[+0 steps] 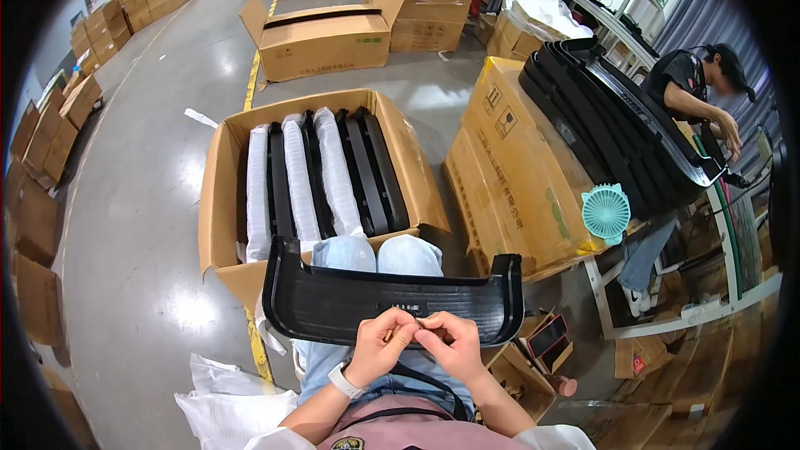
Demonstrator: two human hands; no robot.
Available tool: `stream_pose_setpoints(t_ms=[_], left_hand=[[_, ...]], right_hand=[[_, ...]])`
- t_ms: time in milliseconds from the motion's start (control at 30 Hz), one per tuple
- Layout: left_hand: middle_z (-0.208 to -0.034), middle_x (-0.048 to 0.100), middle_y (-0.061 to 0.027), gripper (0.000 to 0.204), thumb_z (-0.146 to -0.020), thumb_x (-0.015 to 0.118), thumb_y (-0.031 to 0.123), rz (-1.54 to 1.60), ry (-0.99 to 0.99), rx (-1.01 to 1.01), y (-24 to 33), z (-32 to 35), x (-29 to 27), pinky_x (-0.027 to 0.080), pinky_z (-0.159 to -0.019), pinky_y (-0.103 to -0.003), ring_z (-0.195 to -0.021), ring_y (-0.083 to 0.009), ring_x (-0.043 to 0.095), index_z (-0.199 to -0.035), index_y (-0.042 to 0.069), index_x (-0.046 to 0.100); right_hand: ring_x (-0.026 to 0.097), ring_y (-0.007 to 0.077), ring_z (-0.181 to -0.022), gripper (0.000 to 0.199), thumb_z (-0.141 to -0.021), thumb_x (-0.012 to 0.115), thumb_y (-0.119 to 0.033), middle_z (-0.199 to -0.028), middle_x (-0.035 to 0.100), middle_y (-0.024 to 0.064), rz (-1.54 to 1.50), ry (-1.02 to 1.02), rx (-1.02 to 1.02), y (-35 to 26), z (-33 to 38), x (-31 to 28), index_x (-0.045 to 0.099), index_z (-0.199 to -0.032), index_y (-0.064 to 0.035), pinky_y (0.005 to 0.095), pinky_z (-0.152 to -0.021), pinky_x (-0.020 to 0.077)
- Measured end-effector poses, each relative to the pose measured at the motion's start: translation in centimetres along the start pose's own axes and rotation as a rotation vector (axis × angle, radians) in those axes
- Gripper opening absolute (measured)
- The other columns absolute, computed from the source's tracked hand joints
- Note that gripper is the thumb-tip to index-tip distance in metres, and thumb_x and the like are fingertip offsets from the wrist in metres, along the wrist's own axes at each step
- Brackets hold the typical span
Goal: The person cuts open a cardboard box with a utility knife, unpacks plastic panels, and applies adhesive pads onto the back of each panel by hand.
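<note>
Across my knees lies a long black plastic panel [333, 304], its two ends curving upward. Above its near edge, close to the middle, my left hand [379, 346] and my right hand [454, 348] meet with fingertips pinched together. Whatever sits between the fingers is too small to make out. Beyond my knees stands an open cardboard box [218, 200], holding more black panels [373, 171] on edge. White foam sleeves [298, 171] separate some of them.
To the right, stacked black panels [575, 117] and a small turquoise fan [606, 212] rest on a tall carton [508, 175]. A co-worker [692, 83] stands beyond. White foam sheets [225, 404] lie at lower left; a small box [517, 379] sits by my right leg.
</note>
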State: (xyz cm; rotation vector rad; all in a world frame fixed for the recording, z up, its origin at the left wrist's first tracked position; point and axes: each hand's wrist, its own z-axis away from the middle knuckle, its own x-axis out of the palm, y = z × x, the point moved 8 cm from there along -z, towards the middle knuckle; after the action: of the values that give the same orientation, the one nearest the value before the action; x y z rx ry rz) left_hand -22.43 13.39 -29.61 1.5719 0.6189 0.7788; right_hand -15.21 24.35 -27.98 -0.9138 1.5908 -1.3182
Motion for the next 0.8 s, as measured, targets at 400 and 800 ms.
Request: stream_pose_setpoints(t_ms=[400, 800], left_hand=[[-0.062, 0.043, 0.0099, 0.008, -0.086, 0.063, 0.01, 0.143, -0.077, -0.165, -2.7, -1.1, 0.2, 0.024, -0.049, -0.017, -0.056, 0.0012, 0.031, -0.083, 0.002, 0.062], [-0.064, 0.043, 0.0103, 0.003, -0.086, 0.059, 0.005, 0.229, -0.022, -0.34, -4.8, -0.9, -0.3, 0.024, -0.05, -0.016, -0.056, 0.002, 0.032, -0.085, 0.003, 0.06]], right_hand=[[0.064, 0.0163, -0.065, 0.013, -0.077, 0.066, 0.002, -0.077, 0.065, 0.011, 0.33, 0.102, -0.24, -1.7, -0.8, -0.5, 0.064, -0.09, 0.0026, 0.0236, -0.055, 0.0484], [0.062, 0.0203, -0.058, 0.022, -0.076, 0.06, 0.0, -0.083, 0.061, 0.0098, 0.808, 0.041, -0.507, -2.1, -0.3, 1.6, 0.062, -0.098, 0.002, 0.0271, -0.048, 0.05]])
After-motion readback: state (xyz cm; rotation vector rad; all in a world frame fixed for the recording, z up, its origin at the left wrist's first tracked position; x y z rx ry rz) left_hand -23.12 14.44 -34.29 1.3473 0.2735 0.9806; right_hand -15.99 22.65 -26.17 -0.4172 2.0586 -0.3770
